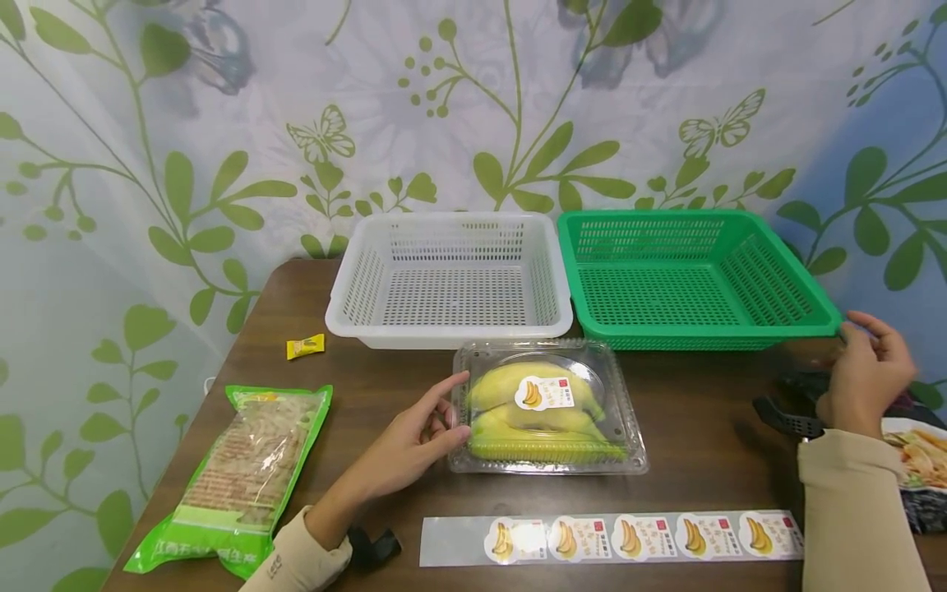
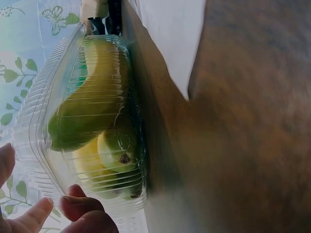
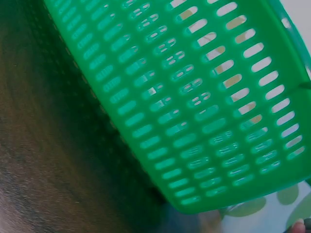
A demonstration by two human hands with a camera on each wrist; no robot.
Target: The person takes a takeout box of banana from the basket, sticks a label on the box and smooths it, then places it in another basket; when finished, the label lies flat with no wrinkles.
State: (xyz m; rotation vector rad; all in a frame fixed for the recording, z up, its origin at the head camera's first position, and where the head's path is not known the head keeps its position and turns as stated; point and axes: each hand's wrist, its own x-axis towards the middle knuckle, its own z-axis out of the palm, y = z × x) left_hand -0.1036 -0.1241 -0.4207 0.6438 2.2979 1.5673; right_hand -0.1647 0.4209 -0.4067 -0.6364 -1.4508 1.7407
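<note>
A clear plastic clamshell box (image 1: 629,427) of yellow-green bananas (image 1: 533,423) sits on the table, a banana sticker (image 1: 545,393) on its lid. My left hand (image 1: 403,452) is at the box's left side, thumb and forefinger spread against its edge, the other fingers bent. In the left wrist view its fingertips (image 2: 80,206) lie close beside the box wall. At the far right, my right hand (image 1: 869,370) holds the front right corner of the green basket (image 1: 695,331) by its rim. The right wrist view shows mostly the basket's slotted side (image 3: 184,107).
A white basket (image 1: 451,333) stands left of the green one. A strip of banana stickers (image 1: 629,538) lies in front of the box. To the left are a green-edged food bag (image 1: 244,469) and a small yellow packet (image 1: 305,346). A food-printed package (image 1: 921,452) is at right.
</note>
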